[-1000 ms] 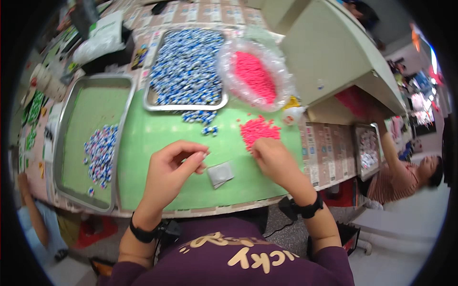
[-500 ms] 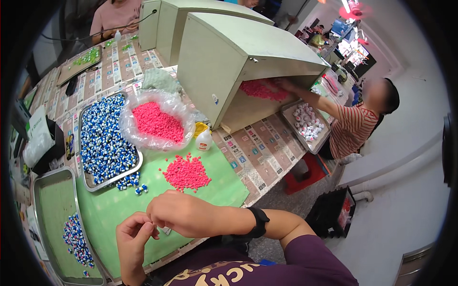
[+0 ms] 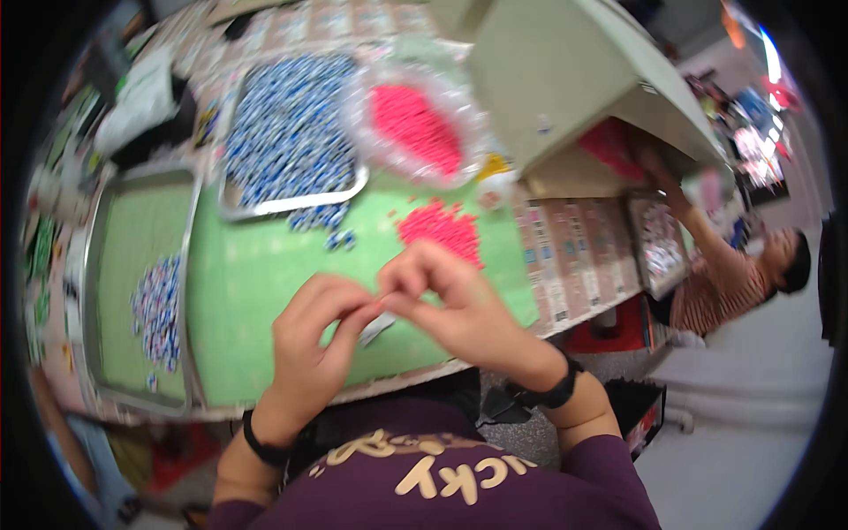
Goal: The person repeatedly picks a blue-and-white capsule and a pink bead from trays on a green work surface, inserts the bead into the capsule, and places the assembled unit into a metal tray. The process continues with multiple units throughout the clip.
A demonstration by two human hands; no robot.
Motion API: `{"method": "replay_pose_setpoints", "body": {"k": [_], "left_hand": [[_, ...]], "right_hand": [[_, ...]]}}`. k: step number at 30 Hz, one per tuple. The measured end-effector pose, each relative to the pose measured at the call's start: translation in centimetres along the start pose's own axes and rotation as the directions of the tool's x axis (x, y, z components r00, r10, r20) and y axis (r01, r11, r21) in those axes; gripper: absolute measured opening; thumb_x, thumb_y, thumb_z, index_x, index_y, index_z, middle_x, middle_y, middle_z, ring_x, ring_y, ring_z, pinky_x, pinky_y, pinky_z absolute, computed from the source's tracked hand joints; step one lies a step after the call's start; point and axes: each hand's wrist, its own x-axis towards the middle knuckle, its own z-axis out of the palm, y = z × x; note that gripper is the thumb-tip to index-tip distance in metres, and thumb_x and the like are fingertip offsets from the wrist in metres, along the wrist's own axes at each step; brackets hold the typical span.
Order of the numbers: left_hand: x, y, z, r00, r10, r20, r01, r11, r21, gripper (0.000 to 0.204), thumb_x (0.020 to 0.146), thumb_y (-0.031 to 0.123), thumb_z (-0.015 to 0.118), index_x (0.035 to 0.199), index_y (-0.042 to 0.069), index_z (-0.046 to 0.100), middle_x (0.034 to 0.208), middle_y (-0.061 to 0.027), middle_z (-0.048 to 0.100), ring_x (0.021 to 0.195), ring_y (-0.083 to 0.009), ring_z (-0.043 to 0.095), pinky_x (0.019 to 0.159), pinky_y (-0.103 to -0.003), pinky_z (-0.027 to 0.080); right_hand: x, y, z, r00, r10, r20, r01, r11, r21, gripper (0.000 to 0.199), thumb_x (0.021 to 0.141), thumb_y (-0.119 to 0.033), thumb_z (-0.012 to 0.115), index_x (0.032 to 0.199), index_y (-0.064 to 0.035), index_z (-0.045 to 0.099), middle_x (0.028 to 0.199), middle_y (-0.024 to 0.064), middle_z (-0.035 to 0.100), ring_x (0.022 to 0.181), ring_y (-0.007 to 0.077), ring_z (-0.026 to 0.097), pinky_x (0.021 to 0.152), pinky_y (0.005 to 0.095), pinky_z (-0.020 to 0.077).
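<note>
Trays are seen at the far left first: a long metal tray (image 3: 106,221) lined in green, with a small heap of blue-and-white pieces (image 3: 157,305) lying in its lower half. Next to it a green mat (image 3: 256,283) covers the table. At the mat's far edge a second metal tray (image 3: 291,201) is filled with blue-and-white pieces, a few of which are spilled onto the mat just below its rim. The left hand (image 3: 314,349) is held over the near part of the mat, its thumb and fingers pressed together at the tips. The right hand (image 3: 450,305) is brought against it, fingertips touching, and a small clear packet (image 3: 378,327) is pinched between the two hands just above the mat (its contents cannot be made out in the blur). Beyond the right hand a loose pile of pink pieces (image 3: 442,228) lies on the mat, and farther back an open clear bag of pink pieces (image 3: 415,128) is set beside the full tray. A pale green cabinet (image 3: 565,79) stands to the right, and at the far right another person (image 3: 733,274) is seen reaching up toward it.
</note>
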Motion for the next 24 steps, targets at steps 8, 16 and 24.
{"method": "replay_pose_setpoints", "body": {"k": [8, 16, 24], "left_hand": [[-1.2, -2.2, -2.6, 0.961, -0.275, 0.018, 0.272, 0.936, -0.223, 0.020, 0.088, -0.004, 0.062, 0.107, -0.002, 0.066, 0.107, -0.0090, 0.060, 0.092, -0.0145, 0.061, 0.079, -0.027, 0.053], [-1.6, -3.5, -4.3, 0.925, -0.377, -0.036, 0.336, 0.860, -0.383, 0.022, 0.090, -0.001, 0.061, 0.112, -0.002, 0.064, 0.109, -0.0074, 0.064, 0.096, -0.0134, 0.062, 0.084, -0.026, 0.052], [-1.6, -3.5, -4.4, 0.924, -0.381, 0.032, 0.342, 0.787, -0.513, 0.023, 0.089, -0.002, 0.063, 0.112, -0.003, 0.063, 0.109, -0.0078, 0.065, 0.096, -0.0130, 0.061, 0.086, -0.027, 0.052]], "right_hand": [[1.2, 0.9, 0.2, 0.990, -0.032, 0.136, 0.096, 0.859, -0.503, 0.017, 0.081, 0.008, 0.057, 0.083, -0.0019, 0.043, 0.076, 0.0120, 0.056, 0.072, 0.0279, 0.058, 0.067, 0.0351, 0.0461], [2.4, 2.1, 1.1, 0.969, -0.041, 0.242, 0.204, 0.680, -0.704, 0.010, 0.079, 0.005, 0.053, 0.084, -0.0011, 0.047, 0.070, 0.0154, 0.056, 0.071, 0.0368, 0.058, 0.063, 0.0448, 0.0431], [2.3, 1.4, 1.2, 0.976, -0.033, 0.217, 0.178, 0.702, -0.690, 0.012, 0.080, 0.005, 0.055, 0.084, -0.0015, 0.046, 0.072, 0.0145, 0.057, 0.072, 0.0362, 0.058, 0.064, 0.0423, 0.0440]]}}
